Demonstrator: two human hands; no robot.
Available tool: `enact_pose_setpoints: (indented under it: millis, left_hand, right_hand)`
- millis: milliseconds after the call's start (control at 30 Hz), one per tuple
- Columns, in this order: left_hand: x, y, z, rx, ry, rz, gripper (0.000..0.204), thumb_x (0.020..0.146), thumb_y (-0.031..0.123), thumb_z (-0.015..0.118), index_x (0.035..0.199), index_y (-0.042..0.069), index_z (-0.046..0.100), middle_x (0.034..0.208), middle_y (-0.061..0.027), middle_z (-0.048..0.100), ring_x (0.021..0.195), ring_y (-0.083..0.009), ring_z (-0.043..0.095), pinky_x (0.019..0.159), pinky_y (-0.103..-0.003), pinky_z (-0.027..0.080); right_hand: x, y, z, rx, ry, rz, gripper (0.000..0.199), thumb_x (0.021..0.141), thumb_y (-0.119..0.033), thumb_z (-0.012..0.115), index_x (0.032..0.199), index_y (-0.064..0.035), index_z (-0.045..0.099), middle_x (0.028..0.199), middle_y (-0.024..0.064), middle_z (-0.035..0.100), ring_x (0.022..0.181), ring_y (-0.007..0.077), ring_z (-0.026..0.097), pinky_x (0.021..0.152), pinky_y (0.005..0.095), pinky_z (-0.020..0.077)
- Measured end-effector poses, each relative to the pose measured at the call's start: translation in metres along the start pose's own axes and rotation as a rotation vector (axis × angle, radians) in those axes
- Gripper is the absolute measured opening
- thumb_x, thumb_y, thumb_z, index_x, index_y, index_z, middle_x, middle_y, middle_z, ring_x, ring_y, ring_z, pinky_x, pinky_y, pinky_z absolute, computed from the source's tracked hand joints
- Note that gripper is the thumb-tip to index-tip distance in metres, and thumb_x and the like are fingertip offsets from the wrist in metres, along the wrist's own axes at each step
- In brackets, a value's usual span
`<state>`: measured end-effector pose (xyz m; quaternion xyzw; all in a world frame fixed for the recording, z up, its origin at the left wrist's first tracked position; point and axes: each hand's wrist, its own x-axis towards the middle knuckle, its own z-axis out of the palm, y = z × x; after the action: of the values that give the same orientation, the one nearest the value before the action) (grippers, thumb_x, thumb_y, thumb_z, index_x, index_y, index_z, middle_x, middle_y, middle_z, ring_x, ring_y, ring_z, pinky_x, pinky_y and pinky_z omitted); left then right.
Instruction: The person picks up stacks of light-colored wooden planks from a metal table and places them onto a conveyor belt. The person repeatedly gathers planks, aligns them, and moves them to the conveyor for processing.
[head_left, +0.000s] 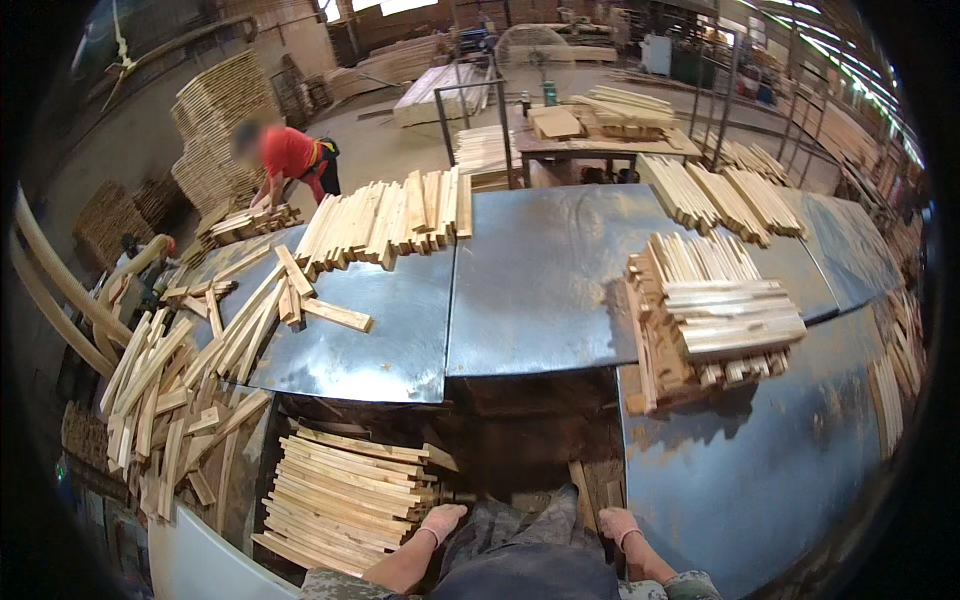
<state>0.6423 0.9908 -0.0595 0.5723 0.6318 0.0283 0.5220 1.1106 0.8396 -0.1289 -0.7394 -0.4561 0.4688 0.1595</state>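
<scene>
My left hand [442,520], in a pale pink glove, hangs low beside my dark trousers, at the right end of a stack of light wooden strips [340,500]. My right hand [619,525], gloved alike, is low at my other side by the edge of the blue-grey metal tabletop [740,500]. No strip shows in either hand, but the fingers are too small to make out. Ahead on the right, a block of strips [735,315] lies layered on a brown wooden stand [650,345].
A jumbled heap of strips [170,410] covers the left end. Neat rows of strips [385,220] line the metal table's [540,270] far edge. At the far left a person in red [290,155] bends over more strips. Dark gap [530,420] before me.
</scene>
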Motion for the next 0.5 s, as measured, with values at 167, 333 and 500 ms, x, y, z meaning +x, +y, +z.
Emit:
enact_pose_setpoints:
  millis: [167, 333, 500]
  left_hand:
    - [0.05, 0.089, -0.034, -0.664, 0.101, -0.095, 0.025, 0.102, 0.029, 0.066, 0.108, 0.008, 0.076, 0.084, 0.002, 0.063, 0.071, -0.0098, 0.054, 0.064, -0.026, 0.041]
    - [0.118, 0.149, -0.082, -0.991, 0.16, -0.112, 0.022, 0.098, 0.026, 0.074, 0.107, 0.007, 0.075, 0.083, 0.0049, 0.062, 0.069, -0.0089, 0.052, 0.063, -0.025, 0.041]
    - [0.244, 0.153, -0.17, -1.141, 0.353, 0.094, 0.03, 0.097, 0.025, 0.077, 0.119, 0.004, 0.076, 0.083, 0.0052, 0.062, 0.072, -0.0065, 0.052, 0.066, -0.025, 0.042]
  right_hand:
    - [0.129, -0.097, -0.06, 0.909, -0.262, 0.133, 0.013, 0.104, -0.019, 0.054, 0.097, -0.0098, 0.059, 0.077, 0.0024, 0.051, 0.065, 0.0202, 0.055, 0.058, 0.035, 0.0456]
    - [0.207, -0.24, -0.086, 1.246, -0.626, 0.058, 0.01, 0.108, -0.014, 0.051, 0.098, -0.0123, 0.053, 0.077, -0.0018, 0.047, 0.068, 0.0127, 0.053, 0.058, 0.0286, 0.0401]
    - [0.295, -0.366, -0.105, 0.73, -0.351, 0.181, 0.012, 0.099, -0.018, 0.072, 0.094, -0.0097, 0.064, 0.087, -0.0021, 0.059, 0.077, 0.0103, 0.054, 0.069, 0.0264, 0.045]
